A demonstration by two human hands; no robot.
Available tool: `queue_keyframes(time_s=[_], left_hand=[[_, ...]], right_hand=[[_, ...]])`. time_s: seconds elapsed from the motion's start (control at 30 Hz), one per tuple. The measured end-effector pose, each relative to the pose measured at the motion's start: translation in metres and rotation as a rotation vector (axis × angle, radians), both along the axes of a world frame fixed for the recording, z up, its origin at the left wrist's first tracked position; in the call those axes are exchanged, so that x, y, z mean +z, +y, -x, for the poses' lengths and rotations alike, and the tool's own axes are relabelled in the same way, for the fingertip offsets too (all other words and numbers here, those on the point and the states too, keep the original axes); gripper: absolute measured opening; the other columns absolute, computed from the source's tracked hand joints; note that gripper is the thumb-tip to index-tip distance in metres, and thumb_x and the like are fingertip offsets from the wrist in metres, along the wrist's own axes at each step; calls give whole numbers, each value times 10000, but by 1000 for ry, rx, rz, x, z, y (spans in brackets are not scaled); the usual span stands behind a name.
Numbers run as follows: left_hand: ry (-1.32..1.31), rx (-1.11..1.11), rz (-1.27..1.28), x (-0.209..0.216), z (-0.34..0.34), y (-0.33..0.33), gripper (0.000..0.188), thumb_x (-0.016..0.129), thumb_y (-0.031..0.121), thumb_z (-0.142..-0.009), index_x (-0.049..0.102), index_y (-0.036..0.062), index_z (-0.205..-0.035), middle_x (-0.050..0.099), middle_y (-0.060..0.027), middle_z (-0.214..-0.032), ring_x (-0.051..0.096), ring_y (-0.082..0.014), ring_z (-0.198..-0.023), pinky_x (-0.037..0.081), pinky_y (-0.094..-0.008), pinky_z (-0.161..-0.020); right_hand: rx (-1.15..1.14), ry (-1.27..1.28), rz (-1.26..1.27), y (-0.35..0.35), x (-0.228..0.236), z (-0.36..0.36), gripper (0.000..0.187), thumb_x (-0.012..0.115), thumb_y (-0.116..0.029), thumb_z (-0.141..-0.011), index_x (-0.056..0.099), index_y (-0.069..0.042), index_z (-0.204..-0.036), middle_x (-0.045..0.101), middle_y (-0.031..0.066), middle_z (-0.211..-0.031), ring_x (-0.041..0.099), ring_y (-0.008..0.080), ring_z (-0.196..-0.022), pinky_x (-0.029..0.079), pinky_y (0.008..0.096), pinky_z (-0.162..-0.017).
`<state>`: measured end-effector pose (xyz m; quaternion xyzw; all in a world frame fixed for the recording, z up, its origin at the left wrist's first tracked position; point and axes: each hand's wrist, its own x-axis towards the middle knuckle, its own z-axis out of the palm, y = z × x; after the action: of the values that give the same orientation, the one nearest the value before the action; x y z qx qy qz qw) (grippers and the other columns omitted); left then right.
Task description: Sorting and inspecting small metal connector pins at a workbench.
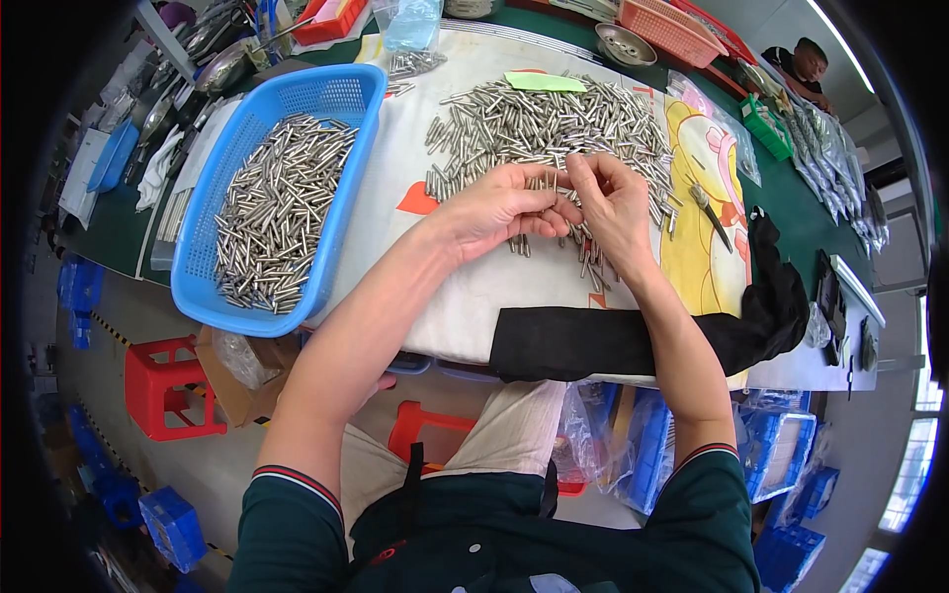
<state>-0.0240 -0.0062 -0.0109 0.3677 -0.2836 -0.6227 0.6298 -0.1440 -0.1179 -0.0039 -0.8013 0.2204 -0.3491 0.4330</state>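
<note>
A few slim metal pins (540, 183) were at the left hand's fingers, over the near edge of the loose pile (554, 124). The left hand (499, 208) was palm partly up, its thumb bent over toward curled fingers, seemingly pinching those pins. The right hand (621, 203) met it from the right, thumb and forefinger drawn close together at the left fingertips; whether a pin lay between them could not be told. Step in hand, as judged: picking over or lining up pins by hand above the pile. Next move seemed to call for a light, steady right-hand pinch while the left kept its pins from slipping back. A pale green slip (546, 82) lay on the pile's far side. To the left, a blue basket (316, 91) held many similar pins. Right of the pile lay a dark-tipped hand tool (712, 217); nearer, a black cloth (573, 341) ran beneath the right forearm. A metal bowl (615, 36) stood far right.
</note>
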Motion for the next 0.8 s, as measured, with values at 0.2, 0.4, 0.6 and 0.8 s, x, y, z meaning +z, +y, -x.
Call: queue_keyframes(time_s=[0.2,0.4,0.6,0.8], left_hand=[[-72,-92,-5,6,3,4,302,469,85,-903,414,-7,-1185,604,-116,-892,598,-112,-728,501,-210,-656],[-157,-247,13,7,4,5,253,454,42,-886,409,10,-1132,612,-137,-839,601,-127,-675,497,-215,-609],[-188,-270,19,3,4,7,303,469,-23,-822,389,9,-1112,606,-160,-822,605,-151,-663,501,-226,-586],[-174,-281,19,10,6,9,323,491,-21,-809,390,20,-1113,604,-150,-824,598,-144,-654,497,-219,-586]], right_hand=[[-11,153,102,-1,4,1,417,591,-349,-830,550,10,-622,501,44,-491,438,105,-445,370,283,-440],[299,253,100,5,8,2,340,565,-330,-817,651,-1,-823,616,113,-622,602,200,-537,468,301,-526],[392,236,206,10,10,2,257,542,-243,-846,650,-13,-804,624,136,-666,622,250,-579,482,321,-537],[416,221,141,11,11,5,239,544,-203,-852,639,0,-768,609,144,-649,605,249,-554,471,318,-516]])
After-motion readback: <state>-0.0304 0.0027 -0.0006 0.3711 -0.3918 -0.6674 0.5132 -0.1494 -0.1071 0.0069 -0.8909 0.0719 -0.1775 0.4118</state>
